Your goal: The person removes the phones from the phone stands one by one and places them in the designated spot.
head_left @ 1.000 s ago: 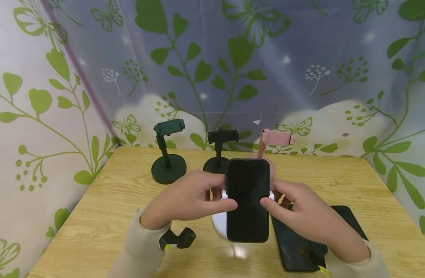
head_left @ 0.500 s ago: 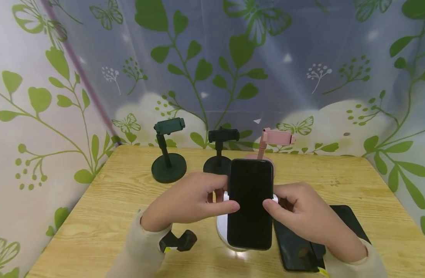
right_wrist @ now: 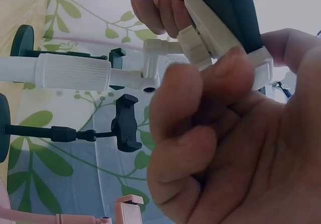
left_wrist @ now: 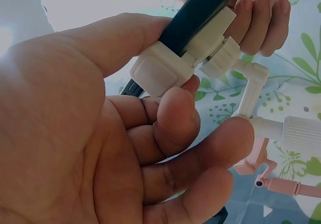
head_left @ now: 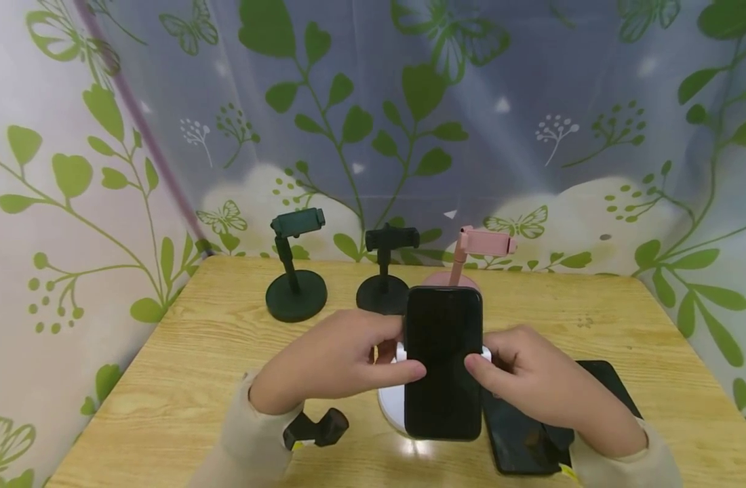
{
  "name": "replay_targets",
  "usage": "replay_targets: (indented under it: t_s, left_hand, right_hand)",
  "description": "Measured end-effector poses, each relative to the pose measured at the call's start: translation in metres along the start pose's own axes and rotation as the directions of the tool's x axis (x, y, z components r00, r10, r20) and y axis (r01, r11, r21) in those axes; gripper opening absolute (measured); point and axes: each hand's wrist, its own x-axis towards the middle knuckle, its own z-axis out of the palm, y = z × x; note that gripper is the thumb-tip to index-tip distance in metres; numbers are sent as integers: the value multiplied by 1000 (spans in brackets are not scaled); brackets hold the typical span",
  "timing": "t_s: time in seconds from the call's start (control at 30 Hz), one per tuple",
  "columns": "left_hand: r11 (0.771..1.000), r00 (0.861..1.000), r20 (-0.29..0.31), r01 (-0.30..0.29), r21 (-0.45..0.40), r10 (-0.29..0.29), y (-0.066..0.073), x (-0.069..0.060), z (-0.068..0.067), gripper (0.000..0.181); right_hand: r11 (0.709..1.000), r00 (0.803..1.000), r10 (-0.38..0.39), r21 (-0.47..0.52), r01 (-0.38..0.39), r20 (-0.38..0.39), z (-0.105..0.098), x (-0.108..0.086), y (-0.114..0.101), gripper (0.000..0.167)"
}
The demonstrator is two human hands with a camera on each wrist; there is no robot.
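Observation:
A black smartphone (head_left: 444, 407) with a dark screen sits upright in the clamp (left_wrist: 159, 69) of a white phone stand. The stand's round base (head_left: 391, 404) shows partly behind the phone; its ribbed pole (right_wrist: 73, 72) shows in the right wrist view. My left hand (head_left: 342, 358) pinches the phone's left edge and the clamp, thumb on the screen, fingers behind. On the opposite edge, my right hand (head_left: 532, 373) holds phone and clamp alike, its thumb on the screen. In the wrist views the clamp's end pieces wrap the phone's sides.
Behind stand a dark green phone stand (head_left: 296, 298), a black one (head_left: 383, 291) and a pink one (head_left: 487, 242). A black tablet-like slab (head_left: 513, 440) lies on the wooden table (head_left: 196, 379) beneath my right forearm. A leaf-patterned cloth (head_left: 373, 163) hangs behind.
The phone and white stand have shifted slightly right and toward me, both hands moving with them. Both thumbs stay on the screen's edges.

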Motion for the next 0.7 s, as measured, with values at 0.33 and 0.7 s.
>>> replay_targets:
  t_s: [0.33, 0.7]
  left_hand:
    - [999, 999, -28, 31, 12, -31, 0, -3, 2, 25]
    - [998, 999, -42, 22, 65, -19, 3, -3, 2, 24]
  right_hand:
    - [990, 994, 14, 138, -28, 107, -2, 1, 6, 32]
    - [994, 993, -24, 112, 11, 118, -6, 3, 9, 31]
